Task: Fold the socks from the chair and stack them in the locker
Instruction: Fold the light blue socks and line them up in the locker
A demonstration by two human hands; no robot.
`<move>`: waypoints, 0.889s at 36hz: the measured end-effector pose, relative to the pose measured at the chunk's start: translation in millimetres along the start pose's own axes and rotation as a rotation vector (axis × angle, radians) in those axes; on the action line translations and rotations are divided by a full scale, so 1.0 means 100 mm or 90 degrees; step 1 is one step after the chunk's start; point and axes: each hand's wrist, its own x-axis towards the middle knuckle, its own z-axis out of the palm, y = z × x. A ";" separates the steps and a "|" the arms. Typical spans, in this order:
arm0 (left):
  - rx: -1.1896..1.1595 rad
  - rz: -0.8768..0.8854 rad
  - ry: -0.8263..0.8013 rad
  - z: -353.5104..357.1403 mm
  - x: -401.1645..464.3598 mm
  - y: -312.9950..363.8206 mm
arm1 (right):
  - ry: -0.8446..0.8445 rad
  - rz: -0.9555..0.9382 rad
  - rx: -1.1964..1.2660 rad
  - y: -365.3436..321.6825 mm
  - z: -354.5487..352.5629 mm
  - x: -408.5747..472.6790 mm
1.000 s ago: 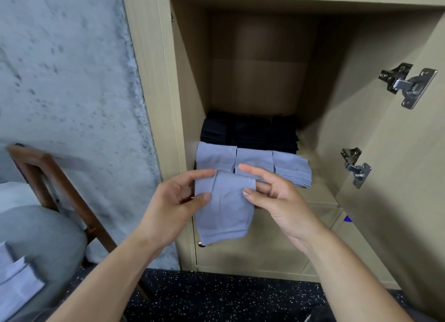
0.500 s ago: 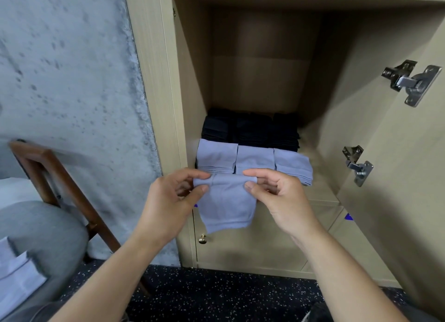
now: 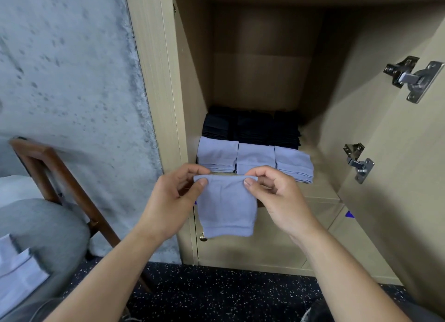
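The left hand (image 3: 172, 201) and the right hand (image 3: 277, 196) each pinch a top corner of the folded blue sock (image 3: 226, 206) between thumb and curled fingers, so the grip is closed on the fabric at both ends of its upper edge. From that grip the sock hangs straight down, its long axis vertical, its free lower end in front of the lower cabinet door. The locker (image 3: 154, 81) shelf lies just above and beyond the grip: three stacks of blue socks (image 3: 255, 156) sit in a row at the shelf front, with dark socks (image 3: 250, 126) behind them. The middle stack is directly beyond the held edge, about equally near to both hands, so the sock likely goes forward and up onto it. No brand, label or readable writing shows anywhere
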 end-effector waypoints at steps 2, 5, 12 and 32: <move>-0.040 0.002 -0.013 0.01 -0.01 -0.01 | 0.016 0.003 0.021 0.00 0.01 -0.01; -0.116 0.012 -0.067 0.06 -0.05 0.01 | 0.052 0.013 0.061 0.00 0.03 0.00; -0.125 -0.016 -0.198 0.16 -0.12 0.02 | 0.115 0.068 0.151 0.02 0.05 0.01; -0.136 -0.044 -0.035 0.16 -0.02 -0.04 | -0.106 0.080 0.089 -0.02 0.02 -0.01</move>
